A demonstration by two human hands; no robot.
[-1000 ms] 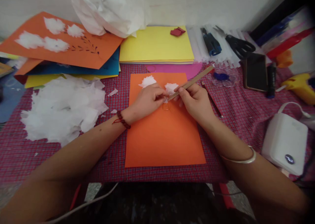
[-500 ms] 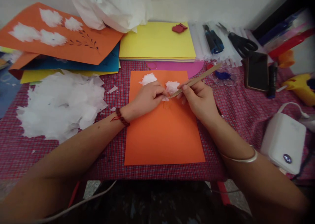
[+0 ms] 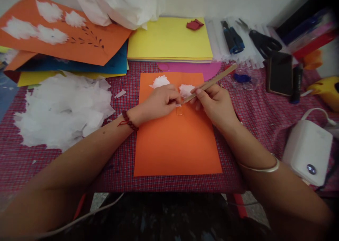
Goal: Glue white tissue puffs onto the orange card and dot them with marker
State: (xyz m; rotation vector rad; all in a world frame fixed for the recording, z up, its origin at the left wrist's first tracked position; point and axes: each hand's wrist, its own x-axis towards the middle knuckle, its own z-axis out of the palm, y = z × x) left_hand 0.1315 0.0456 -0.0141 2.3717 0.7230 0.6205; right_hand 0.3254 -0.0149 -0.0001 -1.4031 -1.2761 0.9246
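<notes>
My right hand [image 3: 215,101] is closed around a thin flat wooden stick [image 3: 219,78], whose lower tip reaches the fingers of my left hand. My left hand [image 3: 164,101] is pinched on a small white paper piece [image 3: 178,105], low over an orange sheet [image 3: 177,145]. Two white paper flowers lie on the sheet's upper part: one [image 3: 160,81] behind my left hand, the other [image 3: 186,90] beside the stick. A small square clear patch [image 3: 180,111] shows on the sheet just below my left fingertips.
Left lies a heap of white paper pieces [image 3: 63,110], with a decorated orange sheet [image 3: 87,45] behind it. Yellow sheets [image 3: 169,40] are at the back. Right are scissors [image 3: 265,43], a phone [image 3: 280,73] and a white device [image 3: 308,151].
The view has shifted slightly. The white piece at my left fingertips now looks narrower, and the stick's tip is still beside it. Both hands stay in nearly the same place.
</notes>
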